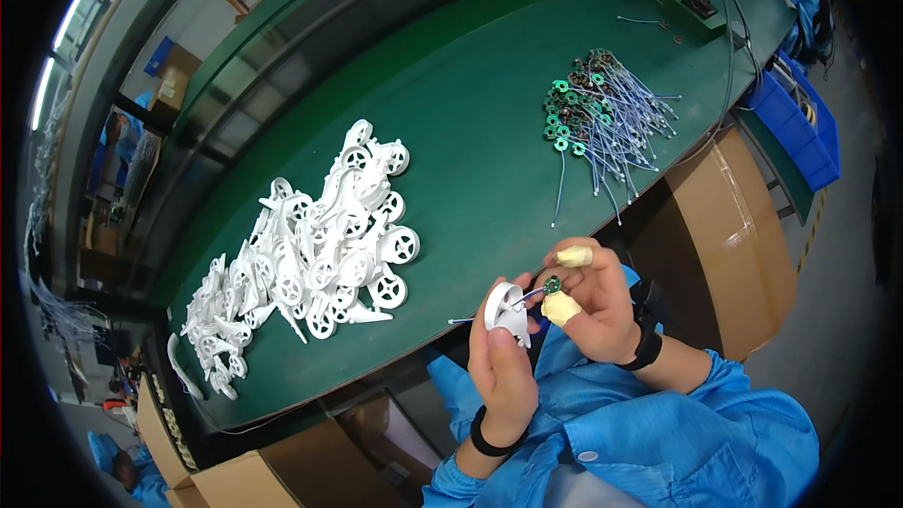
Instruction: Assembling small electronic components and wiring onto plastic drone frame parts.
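Observation:
My left hand point(506, 372) is closed around a white plastic part point(512, 320) with a round ring-shaped end. Yellow finger covers are on the thumb and forefinger of my right hand point(607, 310). It holds a small green ring-shaped circuit board point(552, 284) by the thumb, close beside the white part. From the board a thin bluish wire point(533, 293) runs to the white part; a wire end point(459, 322) shows on the far side of my left hand. My fingers partly hide where the wire meets the part.
A large heap of white plastic parts point(320, 249) covers the left of the green table point(470, 113). Wired green boards point(611, 118) are piled at the right. A green metal stand point(691, 9) is at the far right; cardboard boxes point(724, 235) and a blue bin point(795, 127) flank the table.

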Demonstrator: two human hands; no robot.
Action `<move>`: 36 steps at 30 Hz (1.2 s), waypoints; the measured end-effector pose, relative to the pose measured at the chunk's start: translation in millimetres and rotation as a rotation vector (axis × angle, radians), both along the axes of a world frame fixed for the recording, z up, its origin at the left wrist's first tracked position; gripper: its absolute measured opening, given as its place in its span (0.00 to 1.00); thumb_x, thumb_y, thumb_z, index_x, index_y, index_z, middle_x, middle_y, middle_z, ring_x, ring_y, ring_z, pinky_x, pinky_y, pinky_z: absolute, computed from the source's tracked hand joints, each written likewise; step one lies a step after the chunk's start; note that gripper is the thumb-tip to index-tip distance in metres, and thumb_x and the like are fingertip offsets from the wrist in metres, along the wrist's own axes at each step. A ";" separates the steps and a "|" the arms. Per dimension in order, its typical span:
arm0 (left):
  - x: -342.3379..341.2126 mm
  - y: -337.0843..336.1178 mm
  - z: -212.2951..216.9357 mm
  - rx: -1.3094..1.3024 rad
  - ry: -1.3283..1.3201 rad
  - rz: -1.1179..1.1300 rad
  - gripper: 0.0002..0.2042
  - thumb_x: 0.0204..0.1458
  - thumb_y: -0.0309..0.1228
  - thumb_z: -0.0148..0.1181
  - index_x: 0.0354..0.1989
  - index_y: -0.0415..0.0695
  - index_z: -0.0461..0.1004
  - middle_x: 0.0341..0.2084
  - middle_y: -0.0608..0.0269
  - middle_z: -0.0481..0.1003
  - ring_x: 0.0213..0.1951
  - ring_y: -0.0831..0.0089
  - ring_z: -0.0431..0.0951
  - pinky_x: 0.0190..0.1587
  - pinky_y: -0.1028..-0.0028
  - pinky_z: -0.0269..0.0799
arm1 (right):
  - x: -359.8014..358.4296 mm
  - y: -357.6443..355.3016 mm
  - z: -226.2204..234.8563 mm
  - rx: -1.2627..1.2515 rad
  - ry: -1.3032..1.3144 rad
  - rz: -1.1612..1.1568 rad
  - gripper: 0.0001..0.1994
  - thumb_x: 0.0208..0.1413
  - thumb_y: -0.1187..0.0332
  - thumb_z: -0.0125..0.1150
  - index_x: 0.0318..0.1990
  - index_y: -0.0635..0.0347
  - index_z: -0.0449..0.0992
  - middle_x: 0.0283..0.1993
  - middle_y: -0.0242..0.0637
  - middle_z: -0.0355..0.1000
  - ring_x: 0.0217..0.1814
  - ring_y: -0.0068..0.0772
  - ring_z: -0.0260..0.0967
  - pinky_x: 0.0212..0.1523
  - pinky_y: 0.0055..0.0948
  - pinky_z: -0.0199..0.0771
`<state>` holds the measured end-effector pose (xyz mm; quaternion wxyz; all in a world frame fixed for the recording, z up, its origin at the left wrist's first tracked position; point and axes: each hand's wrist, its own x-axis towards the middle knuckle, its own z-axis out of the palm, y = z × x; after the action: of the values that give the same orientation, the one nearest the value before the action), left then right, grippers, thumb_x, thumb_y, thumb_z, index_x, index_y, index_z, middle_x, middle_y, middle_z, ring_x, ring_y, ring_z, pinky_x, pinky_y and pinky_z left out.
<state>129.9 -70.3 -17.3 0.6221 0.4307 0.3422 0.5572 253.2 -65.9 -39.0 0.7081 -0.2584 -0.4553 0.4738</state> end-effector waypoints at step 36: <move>0.4 -1.6 -14.8 0.082 0.114 -0.066 0.29 0.66 0.45 0.36 0.65 0.32 0.52 0.46 0.59 0.68 0.37 0.80 0.65 0.38 0.81 0.63 | -14.6 -2.0 13.6 -0.083 -0.593 -0.485 0.11 0.43 0.82 0.62 0.37 0.66 0.78 0.37 0.39 0.71 0.35 0.36 0.68 0.35 0.29 0.69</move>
<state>130.3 -71.9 -32.0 0.6013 0.4979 0.3396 0.5245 238.5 -67.8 -25.4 0.6261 -0.5129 -0.5464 0.2154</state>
